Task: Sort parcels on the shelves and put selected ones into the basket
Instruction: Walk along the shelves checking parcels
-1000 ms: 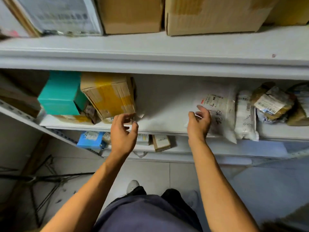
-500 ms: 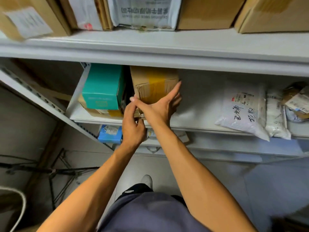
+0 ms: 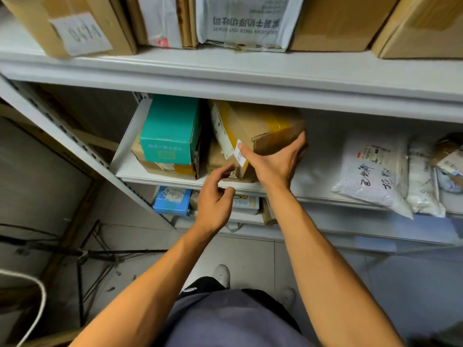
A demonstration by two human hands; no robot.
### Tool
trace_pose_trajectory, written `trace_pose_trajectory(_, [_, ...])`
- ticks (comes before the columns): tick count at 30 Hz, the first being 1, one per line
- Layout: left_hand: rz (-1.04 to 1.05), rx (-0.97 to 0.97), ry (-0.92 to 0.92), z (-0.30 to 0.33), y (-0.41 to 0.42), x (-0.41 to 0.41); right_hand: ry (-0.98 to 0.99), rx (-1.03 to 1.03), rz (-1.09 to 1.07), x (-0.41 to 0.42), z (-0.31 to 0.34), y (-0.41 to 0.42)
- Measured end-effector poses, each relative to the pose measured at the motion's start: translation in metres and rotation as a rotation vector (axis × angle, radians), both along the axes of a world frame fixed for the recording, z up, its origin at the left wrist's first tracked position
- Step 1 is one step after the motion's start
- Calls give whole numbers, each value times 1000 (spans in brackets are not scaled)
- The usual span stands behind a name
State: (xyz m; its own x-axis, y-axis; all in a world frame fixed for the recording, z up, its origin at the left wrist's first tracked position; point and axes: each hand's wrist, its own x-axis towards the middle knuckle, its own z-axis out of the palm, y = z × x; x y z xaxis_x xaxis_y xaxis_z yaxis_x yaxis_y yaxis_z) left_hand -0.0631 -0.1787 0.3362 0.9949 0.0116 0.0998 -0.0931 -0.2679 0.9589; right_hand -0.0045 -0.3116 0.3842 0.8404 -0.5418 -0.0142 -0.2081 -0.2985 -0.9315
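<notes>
On the middle white shelf [image 3: 325, 171], the right hand [image 3: 275, 164] is gripping a tilted, yellow-taped cardboard parcel [image 3: 260, 126]; the left hand [image 3: 215, 196] is hovering loosely curled, holding nothing. An upper box label [image 3: 80, 33] possibly reads "0471".

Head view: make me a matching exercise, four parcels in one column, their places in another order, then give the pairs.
Things:
1. teal box
2. brown taped carton
3. white handwritten bag
4. blue parcel

Places:
A. lowest visible shelf
B. middle shelf, far right
C. gripped by the right hand
D. stacked on a carton, middle shelf's left end

Pairs: 1-D, 2-C, 3-B, 4-A
</notes>
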Motion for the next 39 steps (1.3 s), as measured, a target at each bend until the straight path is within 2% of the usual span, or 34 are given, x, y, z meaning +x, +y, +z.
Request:
trace_pose_trajectory(2, [32, -96, 164, -1, 1, 4, -19, 55, 17, -12, -4, -13])
trace_pose_trajectory(5, [-12, -423, 505, 2, -4, 14, -52, 191, 21, -35, -8, -33])
trace_pose_trajectory(7, [-95, -600, 646, 0, -16, 17, -104, 367, 17, -50, -8, -46])
trace_pose_trajectory(10, [-285, -887, 737, -9, -42, 16, -157, 661, -97, -70, -9, -61])
trace_pose_trajectory(12, [-411, -1061, 767, -9, -61, 14, -70, 783, -228, -85, -13, -68])
trace_pose_trajectory(13, [-427, -1076, 773, -5, -70, 15, -16, 832, -266, -92, -17, -72])
trace_pose_trajectory(18, [-334, -961, 890, -8, -119, -3, 106, 950, -370, -143, -36, -94])
trace_pose_trajectory(20, [-293, -950, 961, -15, -132, -15, 108, 968, -406, -171, -44, -110])
trace_pose_trajectory(22, [-277, -934, 989, -17, -140, -23, 84, 1071, -418, -197, -50, -132])
trace_pose_trajectory(26, [-371, -906, 980, -17, -146, -27, -8, 1167, -376, -219, -55, -177])
trace_pose_trajectory(29, [-454, -898, 985, -15, -154, -36, 58, 1077, -322, -210, -47, -217])
trace_pose_trajectory(33, [-585, -663, 952, -11, -176, -49, 193, 814, -82, -201, -20, -254])
trace_pose_trajectory(35, [-666, -536, 918, -6, -194, -55, 167, 878, -49, -211, -20, -268])
trace_pose_trajectory(39, [-794, -376, 856, -1, -241, -65, 48, 986, -175, -252, -33, -293])
